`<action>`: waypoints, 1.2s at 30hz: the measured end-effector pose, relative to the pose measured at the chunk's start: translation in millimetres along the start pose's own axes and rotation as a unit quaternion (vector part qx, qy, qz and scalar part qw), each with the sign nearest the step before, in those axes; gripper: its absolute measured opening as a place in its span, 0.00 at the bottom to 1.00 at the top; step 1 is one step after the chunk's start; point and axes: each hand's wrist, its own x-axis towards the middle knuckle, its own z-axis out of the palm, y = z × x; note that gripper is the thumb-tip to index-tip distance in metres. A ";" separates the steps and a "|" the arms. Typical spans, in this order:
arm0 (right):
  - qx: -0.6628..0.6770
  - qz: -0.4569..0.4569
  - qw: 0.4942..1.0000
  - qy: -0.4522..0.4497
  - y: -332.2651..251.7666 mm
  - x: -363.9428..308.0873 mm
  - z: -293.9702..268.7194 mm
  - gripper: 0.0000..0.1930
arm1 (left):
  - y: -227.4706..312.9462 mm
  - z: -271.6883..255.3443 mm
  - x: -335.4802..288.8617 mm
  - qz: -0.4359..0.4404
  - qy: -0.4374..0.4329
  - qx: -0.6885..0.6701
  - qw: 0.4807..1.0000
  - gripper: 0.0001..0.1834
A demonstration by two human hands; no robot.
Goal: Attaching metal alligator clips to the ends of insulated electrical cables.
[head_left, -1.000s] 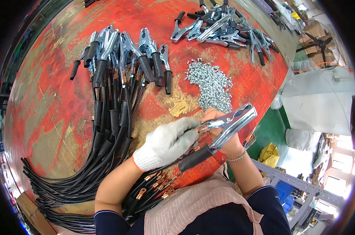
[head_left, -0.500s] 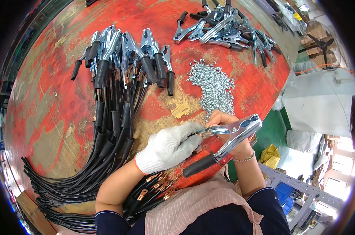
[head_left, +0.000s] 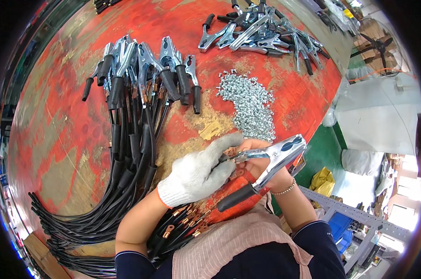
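The grip of the gloved left hand [head_left: 189, 176] pinches a silvery clamp [head_left: 283, 157] at its left end; the bare right hand [head_left: 258, 164] lies bent behind, its hold too hidden to tell. The clamp, one handle black-sleeved, tilts above the counter's [head_left: 57, 121] near right edge.

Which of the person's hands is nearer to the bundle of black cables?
Left. The gloved left hand is just to the right of the bundle of black cables; the bare right hand is farther right, partly behind the metal clamp.
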 end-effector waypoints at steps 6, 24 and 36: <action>0.043 -0.004 0.999 0.002 9.2 2.8 -0.5 0.09 | -2.2 0.0 0.1 -0.011 -0.014 -0.026 0.999 0.27; -0.440 -0.256 0.861 -0.018 -11.2 7.5 -1.4 0.06 | 2.2 -0.8 -0.3 -0.027 -0.023 -0.095 0.995 0.26; -0.318 -0.156 0.932 0.074 -13.6 -11.4 5.3 0.13 | -0.3 3.4 2.8 0.112 0.047 0.288 0.950 0.25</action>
